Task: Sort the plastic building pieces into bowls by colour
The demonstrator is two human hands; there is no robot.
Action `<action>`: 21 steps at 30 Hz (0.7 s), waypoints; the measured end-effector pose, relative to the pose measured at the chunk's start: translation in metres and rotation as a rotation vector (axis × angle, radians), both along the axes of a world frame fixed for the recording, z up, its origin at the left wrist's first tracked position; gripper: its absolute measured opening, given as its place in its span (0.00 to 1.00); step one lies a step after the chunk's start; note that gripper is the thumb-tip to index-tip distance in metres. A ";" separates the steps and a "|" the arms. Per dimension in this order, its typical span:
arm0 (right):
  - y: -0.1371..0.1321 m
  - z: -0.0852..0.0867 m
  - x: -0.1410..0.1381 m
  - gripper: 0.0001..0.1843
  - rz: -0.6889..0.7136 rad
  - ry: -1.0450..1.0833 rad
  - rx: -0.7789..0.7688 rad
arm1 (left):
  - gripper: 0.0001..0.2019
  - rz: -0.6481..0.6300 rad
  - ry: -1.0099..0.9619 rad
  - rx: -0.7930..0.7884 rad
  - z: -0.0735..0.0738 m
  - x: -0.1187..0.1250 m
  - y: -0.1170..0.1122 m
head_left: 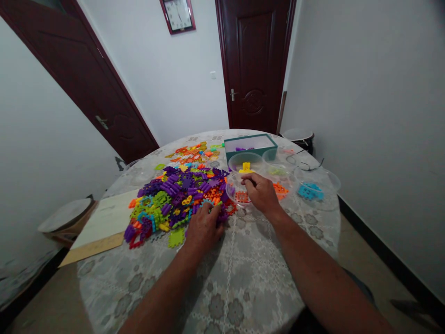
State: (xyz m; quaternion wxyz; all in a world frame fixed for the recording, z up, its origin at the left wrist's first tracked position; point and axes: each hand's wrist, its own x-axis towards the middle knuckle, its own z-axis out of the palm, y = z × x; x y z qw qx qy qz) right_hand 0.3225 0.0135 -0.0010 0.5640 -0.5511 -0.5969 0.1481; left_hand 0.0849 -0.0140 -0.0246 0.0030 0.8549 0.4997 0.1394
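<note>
A big heap of plastic building pieces (177,195), mostly purple with green, orange and yellow, lies on a round table (243,278). My left hand (203,227) rests at the heap's near right edge, fingers curled down among the pieces. My right hand (260,191) hovers over a clear bowl (233,194) that holds red and orange pieces, fingers bent together; what they pinch is hidden. Further clear bowls hold yellow pieces (246,167), green pieces (278,170), orange pieces (281,188) and blue pieces (310,191).
A teal box (250,146) with a few purple pieces stands behind the bowls. A second, mostly orange heap (193,153) lies at the back. A flat cardboard sheet (104,225) overhangs the table's left edge. Black spectacles (306,162) lie at the right. A stool (64,215) stands left.
</note>
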 end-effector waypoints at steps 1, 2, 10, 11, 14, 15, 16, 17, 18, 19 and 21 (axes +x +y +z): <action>-0.001 0.000 0.000 0.14 -0.008 0.008 0.000 | 0.24 -0.003 -0.014 -0.008 0.000 -0.004 0.001; -0.001 0.001 -0.001 0.14 -0.016 0.017 -0.001 | 0.25 -0.006 -0.026 -0.012 -0.001 -0.007 0.001; -0.006 0.004 -0.007 0.15 -0.006 0.000 0.023 | 0.22 0.015 -0.096 -0.008 -0.005 -0.003 -0.002; -0.007 0.004 -0.008 0.15 -0.002 -0.020 0.028 | 0.22 0.029 -0.095 -0.015 -0.005 -0.001 -0.002; -0.008 0.005 -0.010 0.15 -0.002 -0.063 0.056 | 0.22 0.028 -0.097 -0.026 -0.006 0.002 0.000; -0.009 0.006 -0.011 0.15 -0.003 -0.070 0.064 | 0.22 0.010 -0.105 -0.026 -0.008 0.002 0.001; -0.010 0.006 -0.011 0.15 -0.001 -0.073 0.070 | 0.22 -0.011 -0.119 -0.025 -0.009 0.002 0.002; -0.010 0.006 -0.012 0.15 0.000 -0.077 0.073 | 0.22 -0.029 -0.141 -0.023 -0.010 0.001 0.003; -0.011 0.007 -0.013 0.14 0.004 -0.082 0.075 | 0.22 -0.044 -0.172 -0.024 -0.012 0.000 0.004; -0.012 0.007 -0.013 0.14 0.010 -0.089 0.076 | 0.21 -0.056 -0.211 -0.029 -0.013 -0.002 0.005; -0.012 0.006 -0.014 0.14 0.020 -0.102 0.077 | 0.19 -0.072 -0.322 -0.043 -0.014 -0.007 0.006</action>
